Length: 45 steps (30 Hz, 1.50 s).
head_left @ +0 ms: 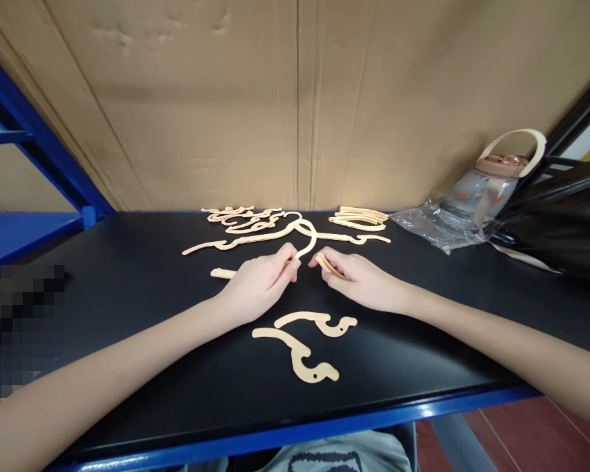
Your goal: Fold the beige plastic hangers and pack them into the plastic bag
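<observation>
My left hand [261, 280] is closed on a cream plastic hanger hook [313, 235], whose curved end rises above the fingers. A straight cream piece [221, 273] sticks out left of that hand; whether it is held or lies on the table is hidden. My right hand [356, 278] pinches a short, curved cream hanger arm piece [328, 266], apart from the hook. Nearer me lie two curved hanger arms with notched ends, the upper one [299, 317] and the lower one [312, 367]. Behind my hands an assembled cream hanger [260, 237] lies with its arms spread.
Several notched cream pieces [246, 219] lie in a heap at the back left. A stack of curved bars [358, 217] is at the back right. Beyond it are a clear plastic bag [435, 226], a handled bottle [491, 187] and a black bag [560, 216]. Cardboard [216, 118] backs the black table [152, 373].
</observation>
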Tool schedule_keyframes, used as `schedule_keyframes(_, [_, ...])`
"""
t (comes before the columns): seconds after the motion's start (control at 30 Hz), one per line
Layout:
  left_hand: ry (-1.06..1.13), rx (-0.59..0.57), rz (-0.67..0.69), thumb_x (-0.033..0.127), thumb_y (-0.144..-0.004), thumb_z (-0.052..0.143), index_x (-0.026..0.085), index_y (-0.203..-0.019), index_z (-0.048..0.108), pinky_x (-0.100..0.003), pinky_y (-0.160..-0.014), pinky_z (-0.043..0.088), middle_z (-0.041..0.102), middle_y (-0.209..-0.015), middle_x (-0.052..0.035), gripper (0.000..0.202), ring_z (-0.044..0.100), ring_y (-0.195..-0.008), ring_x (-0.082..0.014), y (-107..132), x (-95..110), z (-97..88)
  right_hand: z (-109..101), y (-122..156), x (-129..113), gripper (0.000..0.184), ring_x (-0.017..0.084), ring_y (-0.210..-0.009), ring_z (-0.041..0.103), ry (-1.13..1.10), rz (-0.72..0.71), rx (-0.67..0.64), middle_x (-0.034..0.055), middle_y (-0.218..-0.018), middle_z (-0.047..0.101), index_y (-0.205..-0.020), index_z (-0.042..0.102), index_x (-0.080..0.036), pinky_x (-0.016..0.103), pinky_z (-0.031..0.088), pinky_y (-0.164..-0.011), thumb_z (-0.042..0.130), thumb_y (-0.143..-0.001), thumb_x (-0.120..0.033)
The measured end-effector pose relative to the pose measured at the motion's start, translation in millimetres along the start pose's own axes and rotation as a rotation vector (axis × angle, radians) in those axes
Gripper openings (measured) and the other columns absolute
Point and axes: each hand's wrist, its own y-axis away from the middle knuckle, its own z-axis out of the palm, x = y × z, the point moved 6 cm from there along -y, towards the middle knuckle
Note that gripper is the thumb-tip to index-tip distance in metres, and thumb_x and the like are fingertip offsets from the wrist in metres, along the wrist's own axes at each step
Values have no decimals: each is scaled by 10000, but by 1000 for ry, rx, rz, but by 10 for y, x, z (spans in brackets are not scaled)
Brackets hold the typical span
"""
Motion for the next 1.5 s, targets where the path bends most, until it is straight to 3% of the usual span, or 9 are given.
schedule_keyframes(0.13, [2,-1,37,396,-983,257,238,-909,451,-283,-630,401,642,-803,37,261,608,-695,-170,-6,19,16,44,-5,-36,164,130,-671,567,159,-87,-34,2,-794,610,-1046,522,-205,240,371,-621,373,-982,-233])
schedule_keyframes(0.33, [23,40,51,352,-983,277,243,-1028,422,-297,-665,421,625,-828,28,187,604,-731,-170,0,-14,16,34,-23,-9,317,167,-597,586,409,-22,-3,28,-712,627,-896,538,-192,255,298,-537,322,-1004,-399])
schedule_keyframes(0.5, [94,91,69,318,-985,296,245,-1063,414,-310,-719,424,591,-888,10,159,581,-795,-170,22,-20,13,29,2,-31,194,181,-556,584,428,24,-17,9,-685,617,-1054,447,-190,245,299,-513,382,-984,-359])
schedule_keyframes(0.63, [204,105,97,304,-987,298,232,-1082,425,-300,-725,434,571,-890,3,175,559,-783,-156,35,30,-4,43,20,-54,147,176,-503,545,401,21,-8,-20,-625,562,-1011,385,-190,246,287,-494,405,-957,-325])
schedule_keyframes(0.83, [354,92,72,298,-944,425,205,-1004,471,-283,-719,482,587,-890,-12,120,573,-797,-150,1,35,20,76,32,-114,212,149,-567,546,423,-132,-9,-2,-747,595,-910,400,-208,240,283,-495,433,-960,-412])
schedule_keyframes(1.07, [422,114,79,322,-938,456,190,-1018,551,-252,-673,509,592,-954,-22,182,584,-746,-127,-19,-12,35,19,56,-165,242,117,-616,521,502,-345,188,-9,-753,578,-804,485,-190,233,324,-549,484,-951,-383])
schedule_keyframes(1.23, [398,92,85,350,-951,439,215,-1120,526,-243,-653,495,591,-936,1,233,572,-646,-100,-13,-1,38,30,58,-168,286,126,-625,539,603,-371,219,-4,-729,597,-779,561,-182,250,341,-566,454,-966,-372])
schedule_keyframes(1.5, [415,0,107,325,-950,445,212,-1210,516,-241,-681,492,657,-878,22,292,626,-643,-104,-3,56,47,54,53,-195,269,155,-743,625,590,-405,223,23,-801,673,-910,633,-157,265,409,-669,434,-981,-322])
